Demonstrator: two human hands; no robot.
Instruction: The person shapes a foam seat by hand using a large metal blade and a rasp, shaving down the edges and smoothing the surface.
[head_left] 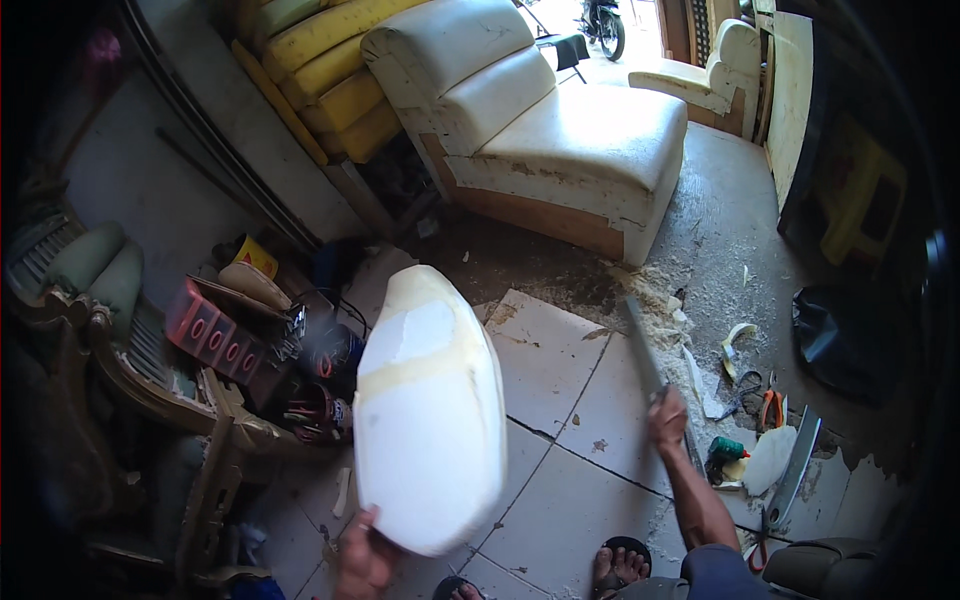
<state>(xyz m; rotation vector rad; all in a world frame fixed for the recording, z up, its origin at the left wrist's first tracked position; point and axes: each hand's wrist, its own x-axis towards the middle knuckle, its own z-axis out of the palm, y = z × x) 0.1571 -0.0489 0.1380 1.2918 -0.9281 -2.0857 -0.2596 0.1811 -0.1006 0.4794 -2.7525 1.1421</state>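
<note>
My left hand (366,558) grips the near end of a long white foam motorcycle seat pad (432,430), its fingers partly hidden by the foam. The pad is raised and tilted, narrower at its far end, with a yellowish band across it. My right hand (668,418) is closed around the near end of a long, flat grey blade (644,345), which points away from me over the tiles. The blade and the pad are apart.
A worn cream sofa seat (580,130) stands ahead, with yellow cushions (335,75) stacked on its left. Foam crumbs (660,300) litter the floor. Orange-handled pliers (772,408), a green bottle (726,450) and scissors (795,470) lie right. Carved wooden furniture (130,350) stands left.
</note>
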